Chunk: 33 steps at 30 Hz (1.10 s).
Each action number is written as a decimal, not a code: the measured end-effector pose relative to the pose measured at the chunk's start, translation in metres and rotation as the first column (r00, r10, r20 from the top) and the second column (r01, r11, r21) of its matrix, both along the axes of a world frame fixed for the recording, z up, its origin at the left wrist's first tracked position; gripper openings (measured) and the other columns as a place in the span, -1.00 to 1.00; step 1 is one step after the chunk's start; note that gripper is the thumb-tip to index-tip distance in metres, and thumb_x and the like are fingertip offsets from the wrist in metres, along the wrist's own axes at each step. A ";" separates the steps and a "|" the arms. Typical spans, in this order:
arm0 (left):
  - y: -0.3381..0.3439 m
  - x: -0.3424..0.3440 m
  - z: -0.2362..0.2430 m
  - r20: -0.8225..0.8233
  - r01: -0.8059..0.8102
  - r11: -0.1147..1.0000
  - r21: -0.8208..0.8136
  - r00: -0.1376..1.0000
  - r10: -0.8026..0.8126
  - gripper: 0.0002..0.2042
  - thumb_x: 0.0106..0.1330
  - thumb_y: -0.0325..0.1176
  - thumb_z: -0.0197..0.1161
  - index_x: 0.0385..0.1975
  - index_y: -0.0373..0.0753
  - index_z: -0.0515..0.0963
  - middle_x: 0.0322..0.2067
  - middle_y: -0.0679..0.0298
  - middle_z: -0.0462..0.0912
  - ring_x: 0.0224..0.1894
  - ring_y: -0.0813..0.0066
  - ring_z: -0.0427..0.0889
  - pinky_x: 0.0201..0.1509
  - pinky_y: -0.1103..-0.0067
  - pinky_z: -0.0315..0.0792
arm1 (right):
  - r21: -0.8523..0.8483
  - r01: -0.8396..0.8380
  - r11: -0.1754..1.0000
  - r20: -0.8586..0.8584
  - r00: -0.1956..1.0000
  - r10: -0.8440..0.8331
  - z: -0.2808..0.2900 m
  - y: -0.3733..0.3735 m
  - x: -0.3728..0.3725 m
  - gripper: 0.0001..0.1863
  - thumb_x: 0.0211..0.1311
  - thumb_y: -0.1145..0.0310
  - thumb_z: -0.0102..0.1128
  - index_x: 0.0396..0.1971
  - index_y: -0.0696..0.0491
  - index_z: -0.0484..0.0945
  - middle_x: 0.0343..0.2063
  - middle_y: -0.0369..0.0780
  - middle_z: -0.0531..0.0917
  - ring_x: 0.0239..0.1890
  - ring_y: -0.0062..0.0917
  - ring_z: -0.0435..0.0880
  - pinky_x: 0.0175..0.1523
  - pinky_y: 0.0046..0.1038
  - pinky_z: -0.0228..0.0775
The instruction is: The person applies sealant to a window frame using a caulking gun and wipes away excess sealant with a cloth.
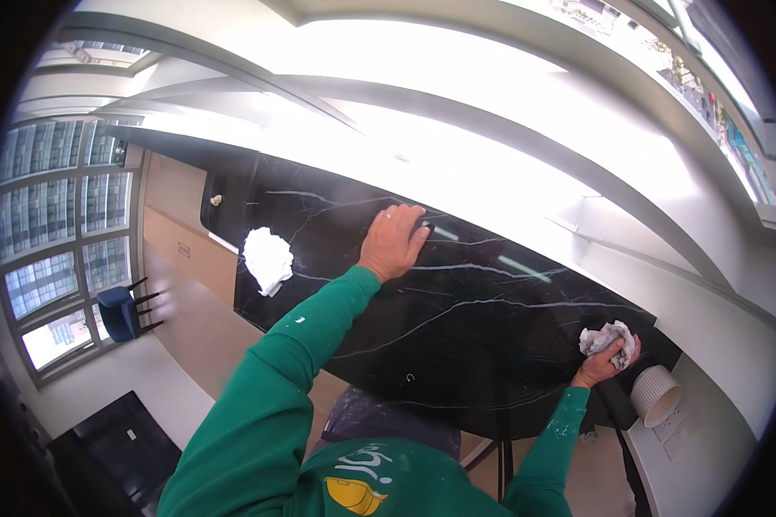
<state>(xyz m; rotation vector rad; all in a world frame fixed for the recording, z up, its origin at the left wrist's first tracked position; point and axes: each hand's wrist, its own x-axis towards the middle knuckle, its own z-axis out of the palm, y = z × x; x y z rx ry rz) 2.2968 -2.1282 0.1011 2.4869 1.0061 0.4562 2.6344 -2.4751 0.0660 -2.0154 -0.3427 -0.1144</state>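
The right hand [597, 370] has its grip clamped on a crumpled white wad [606, 338] at the right end of the black, white-veined bench [483, 332]; the left hand [392, 241] lies palm down near the far edge, its grip apart, thumb away from fingers; a white bundle [268, 258] lies towards the left end.

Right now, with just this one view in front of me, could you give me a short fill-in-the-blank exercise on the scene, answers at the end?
1. The right hand grips a crumpled wad whose colour is ____.
2. The tabletop beneath the left hand is ____ with pale veins.
3. The loose wad lies to the ____ of the left hand.
4. Both sleeves are coloured ____.

Missing words: white; black; left; green.
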 end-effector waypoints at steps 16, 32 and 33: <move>-0.001 -0.003 0.004 -0.020 -0.007 1.000 -0.022 1.000 0.007 -0.69 0.46 -0.21 0.16 0.02 -0.29 0.48 -0.21 0.08 0.54 -0.14 0.05 0.52 0.00 0.25 0.41 | -0.111 -0.001 0.994 0.135 0.991 0.016 -0.007 -0.009 0.011 -0.49 0.50 0.08 0.12 0.16 0.23 0.47 0.14 -0.02 0.52 0.15 -0.18 0.55 0.29 -0.16 0.39; -0.001 -0.009 0.001 0.013 -0.009 0.999 0.041 1.000 0.009 -0.68 0.47 -0.20 0.15 0.05 -0.29 0.46 -0.19 0.06 0.53 -0.15 0.02 0.52 0.02 0.24 0.40 | -0.144 0.001 0.990 0.183 0.983 0.026 -0.014 -0.016 0.013 -0.50 0.50 0.13 0.13 0.18 0.24 0.46 0.14 0.00 0.52 0.15 -0.18 0.55 0.27 -0.18 0.42; -0.001 -0.009 0.000 0.016 -0.009 0.999 0.051 1.000 0.009 -0.68 0.46 -0.20 0.15 0.05 -0.29 0.46 -0.19 0.06 0.53 -0.15 0.02 0.52 0.02 0.25 0.40 | -0.167 0.004 0.986 0.219 0.975 0.034 -0.016 -0.016 0.015 -0.49 0.50 0.13 0.13 0.18 0.25 0.46 0.14 0.00 0.52 0.15 -0.18 0.55 0.26 -0.17 0.42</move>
